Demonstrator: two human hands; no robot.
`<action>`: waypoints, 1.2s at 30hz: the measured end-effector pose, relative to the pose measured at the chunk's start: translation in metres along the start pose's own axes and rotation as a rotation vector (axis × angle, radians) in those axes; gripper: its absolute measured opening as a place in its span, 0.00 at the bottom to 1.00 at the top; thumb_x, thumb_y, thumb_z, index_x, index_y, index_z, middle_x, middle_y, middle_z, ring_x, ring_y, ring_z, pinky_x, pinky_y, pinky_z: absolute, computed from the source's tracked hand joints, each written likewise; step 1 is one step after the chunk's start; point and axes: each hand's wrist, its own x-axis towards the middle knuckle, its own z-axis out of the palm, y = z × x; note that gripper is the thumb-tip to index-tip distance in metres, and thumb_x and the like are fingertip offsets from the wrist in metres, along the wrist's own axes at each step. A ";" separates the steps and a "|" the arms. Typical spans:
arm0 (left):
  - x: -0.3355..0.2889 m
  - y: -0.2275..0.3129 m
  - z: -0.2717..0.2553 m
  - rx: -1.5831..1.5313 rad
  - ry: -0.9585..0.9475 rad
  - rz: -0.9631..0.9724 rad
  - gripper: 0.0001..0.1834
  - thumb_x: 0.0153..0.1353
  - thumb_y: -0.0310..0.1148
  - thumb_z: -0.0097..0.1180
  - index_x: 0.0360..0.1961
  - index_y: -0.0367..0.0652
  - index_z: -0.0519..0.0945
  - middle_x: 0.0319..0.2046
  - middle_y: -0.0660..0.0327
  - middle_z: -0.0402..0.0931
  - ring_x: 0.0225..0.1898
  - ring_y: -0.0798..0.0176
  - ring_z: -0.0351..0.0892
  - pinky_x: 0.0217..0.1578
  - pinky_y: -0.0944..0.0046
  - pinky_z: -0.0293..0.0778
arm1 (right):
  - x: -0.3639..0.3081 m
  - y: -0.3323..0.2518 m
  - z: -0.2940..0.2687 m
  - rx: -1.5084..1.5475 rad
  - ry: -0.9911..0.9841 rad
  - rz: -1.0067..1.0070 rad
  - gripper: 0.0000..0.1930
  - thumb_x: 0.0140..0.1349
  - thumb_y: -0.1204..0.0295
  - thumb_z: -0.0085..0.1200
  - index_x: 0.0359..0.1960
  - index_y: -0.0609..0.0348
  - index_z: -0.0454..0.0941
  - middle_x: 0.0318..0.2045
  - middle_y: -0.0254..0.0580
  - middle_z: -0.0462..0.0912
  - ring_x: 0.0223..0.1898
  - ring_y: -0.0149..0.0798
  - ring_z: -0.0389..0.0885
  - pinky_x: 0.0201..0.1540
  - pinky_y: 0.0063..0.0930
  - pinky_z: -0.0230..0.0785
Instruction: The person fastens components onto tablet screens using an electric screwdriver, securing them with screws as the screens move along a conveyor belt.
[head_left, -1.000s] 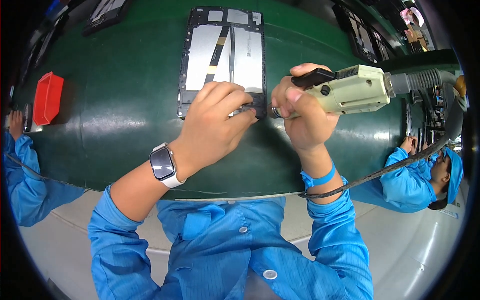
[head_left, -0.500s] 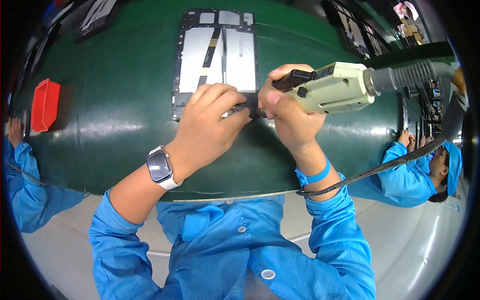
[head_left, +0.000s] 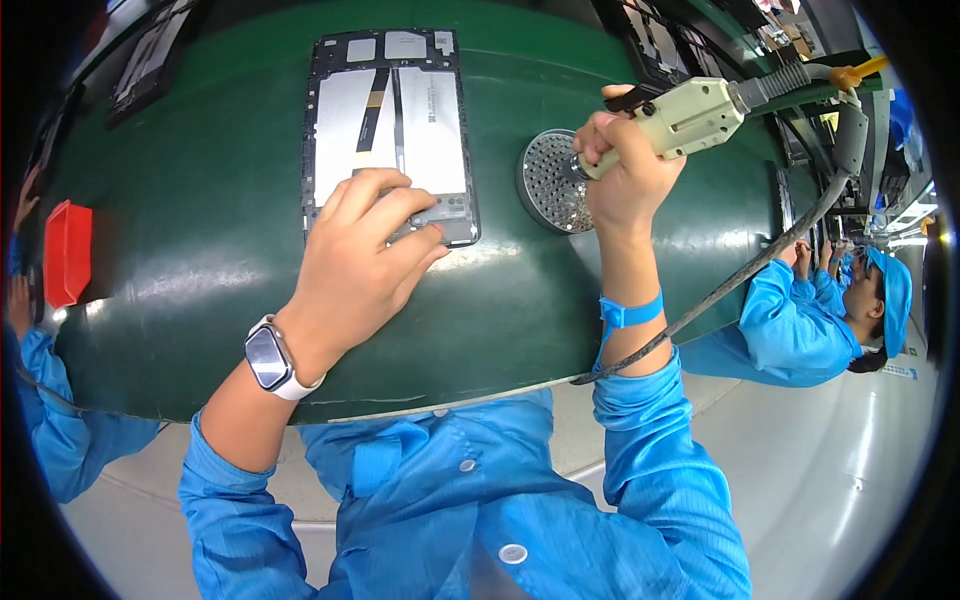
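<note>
Several loosely spread fingers of our left hand (head_left: pixel 355 258) rest on the near end of a black-framed, silver rectangular tablet body (head_left: pixel 437 120) on our green counter (head_left: pixel 480 335). Our right hand (head_left: pixel 636 172) grips a cream-coloured powered screwdriver (head_left: pixel 692 116) by a round grey perforated dish (head_left: pixel 546 172).

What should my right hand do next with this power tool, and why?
Perhaps ease the pale green power tool down to the perforated dish: your right hand holds its nose at the dish's right side, contact unclear, while your left hand rests on the flat panel.
</note>
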 end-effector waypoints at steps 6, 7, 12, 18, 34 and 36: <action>0.004 -0.002 0.000 0.029 0.048 -0.071 0.15 0.42 0.32 0.74 0.32 0.38 0.84 0.40 0.58 0.80 0.47 0.52 0.77 0.44 0.54 0.74 | -0.002 -0.001 0.004 -0.059 -0.052 0.056 0.12 0.51 0.80 0.53 0.39 0.74 0.74 0.15 0.39 0.69 0.15 0.33 0.67 0.23 0.33 0.66; 0.004 -0.004 0.001 0.033 0.067 -0.093 0.16 0.41 0.32 0.74 0.32 0.37 0.84 0.40 0.58 0.80 0.47 0.51 0.77 0.44 0.55 0.74 | -0.002 0.000 0.004 -0.052 -0.050 0.056 0.12 0.51 0.80 0.53 0.38 0.73 0.74 0.15 0.39 0.69 0.14 0.33 0.67 0.23 0.33 0.66; 0.005 -0.006 0.002 0.026 0.082 -0.126 0.17 0.41 0.33 0.75 0.32 0.36 0.84 0.41 0.57 0.81 0.46 0.50 0.77 0.43 0.55 0.75 | -0.002 -0.002 0.004 -0.041 -0.042 0.076 0.12 0.51 0.80 0.53 0.38 0.73 0.74 0.15 0.39 0.69 0.14 0.33 0.67 0.23 0.32 0.65; 0.008 -0.011 -0.008 0.010 0.043 -0.117 0.20 0.41 0.35 0.75 0.35 0.36 0.85 0.44 0.55 0.80 0.47 0.50 0.77 0.45 0.55 0.75 | -0.003 0.001 0.008 -0.076 -0.077 0.065 0.12 0.51 0.80 0.52 0.38 0.73 0.74 0.15 0.39 0.70 0.14 0.33 0.66 0.23 0.31 0.66; 0.005 -0.034 -0.005 -0.104 0.050 -0.137 0.19 0.40 0.35 0.75 0.35 0.40 0.86 0.43 0.60 0.78 0.50 0.55 0.73 0.50 0.56 0.71 | -0.046 -0.014 0.086 0.131 -0.339 0.145 0.14 0.55 0.80 0.48 0.44 0.70 0.73 0.16 0.39 0.69 0.16 0.32 0.65 0.26 0.34 0.66; 0.003 -0.034 -0.003 -0.107 0.059 -0.135 0.19 0.40 0.34 0.75 0.35 0.41 0.86 0.43 0.60 0.78 0.50 0.55 0.73 0.50 0.56 0.71 | -0.049 -0.011 0.086 0.119 -0.338 0.153 0.14 0.55 0.80 0.48 0.44 0.70 0.72 0.16 0.39 0.69 0.16 0.32 0.65 0.26 0.34 0.66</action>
